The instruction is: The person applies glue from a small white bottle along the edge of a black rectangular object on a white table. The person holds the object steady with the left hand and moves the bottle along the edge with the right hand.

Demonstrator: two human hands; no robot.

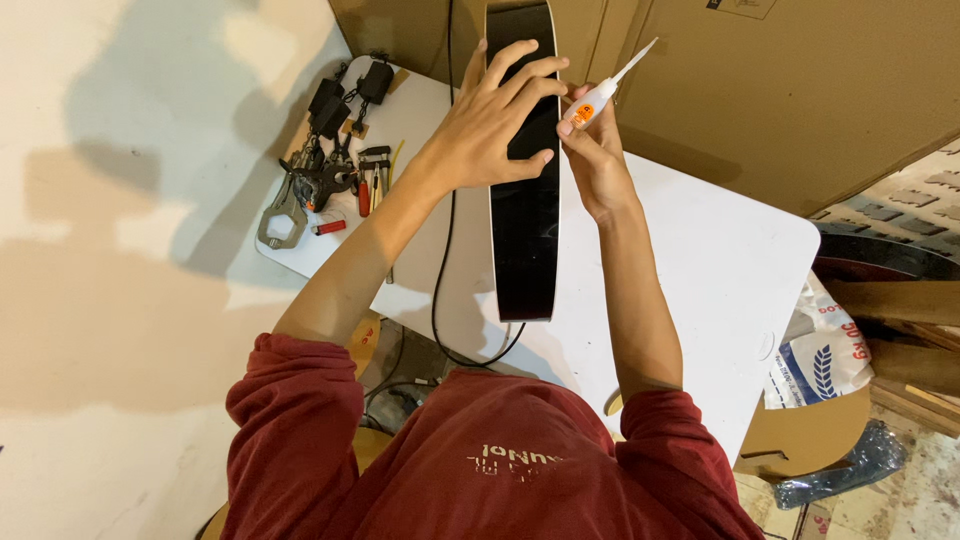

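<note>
Red sleeves nearest us. Pile of pliers and clamps [325,175] at bench [720,260] far-left edge. We see left hand [495,125] spread flat on glossy black panel [525,230] standing on edge mid-bench; right hand [595,150], fingers pinched round small white glue tube [592,102], just beside panel's right edge.

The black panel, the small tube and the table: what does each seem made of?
Black panel: probably lacquered wood, glossy with a pale edge. Tube: white plastic, thin nozzle. Table: smooth white top, material unclear.
</note>
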